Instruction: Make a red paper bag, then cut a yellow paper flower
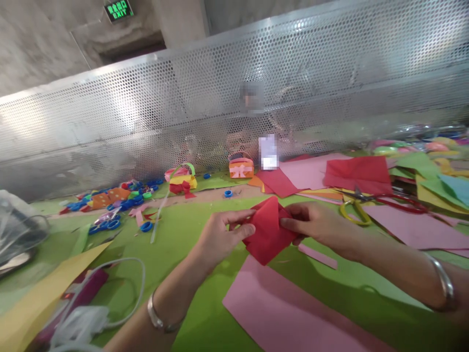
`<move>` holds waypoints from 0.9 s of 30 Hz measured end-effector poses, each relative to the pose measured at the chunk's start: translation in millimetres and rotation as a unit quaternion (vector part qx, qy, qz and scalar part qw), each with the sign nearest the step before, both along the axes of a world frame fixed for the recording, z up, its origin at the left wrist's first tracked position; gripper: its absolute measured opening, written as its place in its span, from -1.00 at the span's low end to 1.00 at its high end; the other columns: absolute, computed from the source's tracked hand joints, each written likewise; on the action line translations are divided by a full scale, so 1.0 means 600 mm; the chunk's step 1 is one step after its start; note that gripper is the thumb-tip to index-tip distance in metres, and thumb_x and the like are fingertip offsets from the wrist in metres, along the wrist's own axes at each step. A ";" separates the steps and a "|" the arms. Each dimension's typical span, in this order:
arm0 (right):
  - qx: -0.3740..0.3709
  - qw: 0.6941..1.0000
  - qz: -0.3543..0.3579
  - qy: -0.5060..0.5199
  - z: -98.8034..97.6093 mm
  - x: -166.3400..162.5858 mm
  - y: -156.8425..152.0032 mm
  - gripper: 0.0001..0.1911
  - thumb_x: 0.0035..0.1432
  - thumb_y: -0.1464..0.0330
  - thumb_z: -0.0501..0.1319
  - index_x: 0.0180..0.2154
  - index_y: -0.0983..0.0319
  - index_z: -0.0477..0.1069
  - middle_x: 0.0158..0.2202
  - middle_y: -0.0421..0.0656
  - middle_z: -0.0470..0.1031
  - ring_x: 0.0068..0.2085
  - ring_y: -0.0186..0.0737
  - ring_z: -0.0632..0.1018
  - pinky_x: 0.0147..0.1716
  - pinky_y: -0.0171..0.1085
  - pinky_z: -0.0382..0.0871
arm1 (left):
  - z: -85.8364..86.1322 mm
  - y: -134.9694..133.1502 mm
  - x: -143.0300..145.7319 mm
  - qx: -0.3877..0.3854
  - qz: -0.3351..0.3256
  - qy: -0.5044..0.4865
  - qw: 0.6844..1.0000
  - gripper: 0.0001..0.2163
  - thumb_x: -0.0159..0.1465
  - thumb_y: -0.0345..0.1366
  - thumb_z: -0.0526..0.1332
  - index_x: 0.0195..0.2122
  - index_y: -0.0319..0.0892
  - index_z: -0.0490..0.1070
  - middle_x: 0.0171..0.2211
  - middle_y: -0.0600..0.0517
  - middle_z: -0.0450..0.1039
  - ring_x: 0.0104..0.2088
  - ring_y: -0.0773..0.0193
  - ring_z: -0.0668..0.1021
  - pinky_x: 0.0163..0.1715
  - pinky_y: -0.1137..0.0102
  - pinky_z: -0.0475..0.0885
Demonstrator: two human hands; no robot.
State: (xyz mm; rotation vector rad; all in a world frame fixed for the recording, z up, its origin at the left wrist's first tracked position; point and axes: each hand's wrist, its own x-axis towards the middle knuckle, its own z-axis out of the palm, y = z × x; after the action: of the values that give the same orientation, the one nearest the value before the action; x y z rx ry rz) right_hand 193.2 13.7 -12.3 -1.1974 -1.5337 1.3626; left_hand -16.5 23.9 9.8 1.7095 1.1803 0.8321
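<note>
Left of centre, a yellow paper basket [183,182] with a red bow stands on the worktop [176,264] and looks complete, as does the orange paper basket [241,168] near upper centre. At mid-frame, the left hand [229,233] pinches one side of a red paper [269,230]; the right hand [311,222] pinches the other. Its folds are in, but the layers gape on the right, so shaping seems partly done. Below right, a pink strip [318,257] lies loose, unattached.

Two hands [222,233] [315,222], one folded red paper [267,230] between.
From there: two paper baskets [188,183] [241,169], ten and eleven o'clock; one exit sign [118,10], eleven.
</note>
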 end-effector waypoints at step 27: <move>0.120 0.989 -0.034 -0.078 -0.012 -0.023 -0.017 -0.78 -0.01 0.18 0.27 -0.38 0.18 0.38 -0.49 -0.24 0.43 -0.49 -0.25 0.44 -0.58 -0.31 0.29 | -0.019 -0.017 0.006 0.292 0.054 0.285 0.911 -0.72 0.05 -0.37 0.31 -0.18 -0.01 0.53 -0.17 -0.01 0.56 -0.04 0.04 0.47 0.15 -0.01 0.02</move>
State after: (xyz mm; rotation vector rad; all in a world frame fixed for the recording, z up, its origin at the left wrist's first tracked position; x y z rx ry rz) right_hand 179.4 3.4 -19.2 -1.2145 -1.6972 1.0265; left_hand -12.7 13.6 -1.8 2.5159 1.5181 0.8289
